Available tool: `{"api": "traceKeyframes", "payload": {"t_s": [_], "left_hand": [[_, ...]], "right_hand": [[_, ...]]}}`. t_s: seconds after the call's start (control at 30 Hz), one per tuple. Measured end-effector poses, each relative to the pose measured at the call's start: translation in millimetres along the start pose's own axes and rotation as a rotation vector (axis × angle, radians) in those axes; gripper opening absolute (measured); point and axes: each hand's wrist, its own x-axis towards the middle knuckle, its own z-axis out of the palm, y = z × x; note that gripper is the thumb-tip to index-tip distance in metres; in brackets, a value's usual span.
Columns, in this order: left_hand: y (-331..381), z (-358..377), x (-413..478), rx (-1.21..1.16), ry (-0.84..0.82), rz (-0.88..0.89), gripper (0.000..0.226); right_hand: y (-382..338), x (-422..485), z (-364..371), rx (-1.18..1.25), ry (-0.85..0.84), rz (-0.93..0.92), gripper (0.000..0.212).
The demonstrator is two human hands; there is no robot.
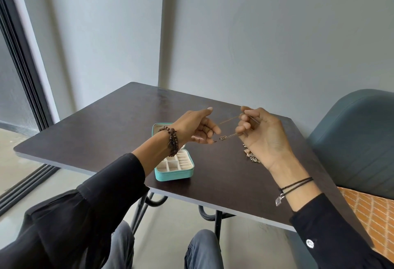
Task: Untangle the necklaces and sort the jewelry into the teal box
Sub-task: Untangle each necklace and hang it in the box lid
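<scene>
Left hand [198,126] pinches a thin chain [231,134] at its clasp [222,138] end, right hand [263,138] pinches its strands, above the surface [128,119]. Chain looks light, limp, easily kinked; best held near the clasp. Jewelry heap [251,156] lies under the right hand, teal box [174,173] left

One wide-angle view, taken from the person's head, looks forward and down across a dark table [106,123] toward a grey wall [255,34]. It sits close, within arm's reach of the table's near edge.
</scene>
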Motion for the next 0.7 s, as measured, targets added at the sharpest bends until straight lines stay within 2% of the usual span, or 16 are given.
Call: {"api": "traceKeyframes", "payload": {"t_s": [0.2,0.3,0.43,0.53,0.7], "left_hand": [[6,-7,3,-0.266,0.027,0.014,0.037],[9,-5,-1,-0.328,-0.005,0.002,0.03],[9,-4,-4,-0.338,-0.044,0.02,0.027],[7,-6,-5,-0.281,-0.063,0.061,0.026],[0,-10,-9,-0.173,-0.081,0.138,0.026]], "right_hand": [[13,-3,-11,-0.449,-0.105,0.006,0.014],[22,-5,-12,-0.559,-0.167,-0.013,0.02],[27,-4,-10,-0.549,-0.202,-0.022,0.036],[27,-3,-10,-0.534,-0.2,-0.041,0.031],[24,0,-10,-0.374,-0.205,-0.058,0.015]]}}
